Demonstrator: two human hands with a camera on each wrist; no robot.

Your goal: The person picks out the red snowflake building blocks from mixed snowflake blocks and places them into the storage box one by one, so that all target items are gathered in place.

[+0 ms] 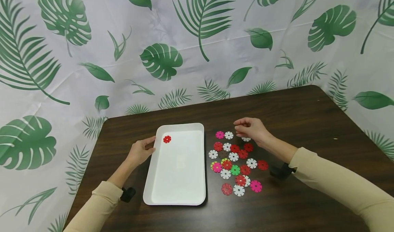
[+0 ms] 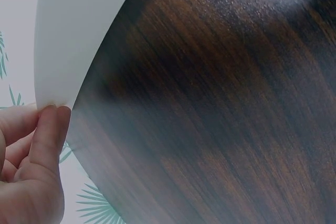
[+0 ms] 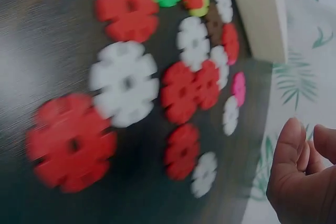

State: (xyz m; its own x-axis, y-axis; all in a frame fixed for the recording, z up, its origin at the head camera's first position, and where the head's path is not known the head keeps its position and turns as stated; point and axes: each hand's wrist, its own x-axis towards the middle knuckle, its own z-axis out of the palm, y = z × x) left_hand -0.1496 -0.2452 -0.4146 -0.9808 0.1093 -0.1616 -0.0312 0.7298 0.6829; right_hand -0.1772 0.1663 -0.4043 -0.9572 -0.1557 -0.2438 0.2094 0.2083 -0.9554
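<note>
At the upper left side of a white tray [image 1: 178, 200], my left hand [image 1: 139, 152] touches the outer wall with its fingertips. In the left wrist view the fingertips [image 2: 51, 116] meet that pale wall. A red notched disc [image 1: 167, 139] lies inside the tray near its upper left corner. My right hand [image 1: 253, 130] hovers above the far end of the scattered discs, partly covering a white disc [image 1: 246, 139]. In the right wrist view its thumb and fingers [image 3: 286, 148] are bent and apart, with nothing visible between them.
Several notched discs lie loose right of the tray, some overlapping, including a green disc [image 1: 235, 170], a pink disc [image 1: 256, 186] and a brown disc [image 1: 223, 154]. The dark wooden table [image 1: 295, 112] ends at a leaf-printed cloth [image 1: 212, 61] behind.
</note>
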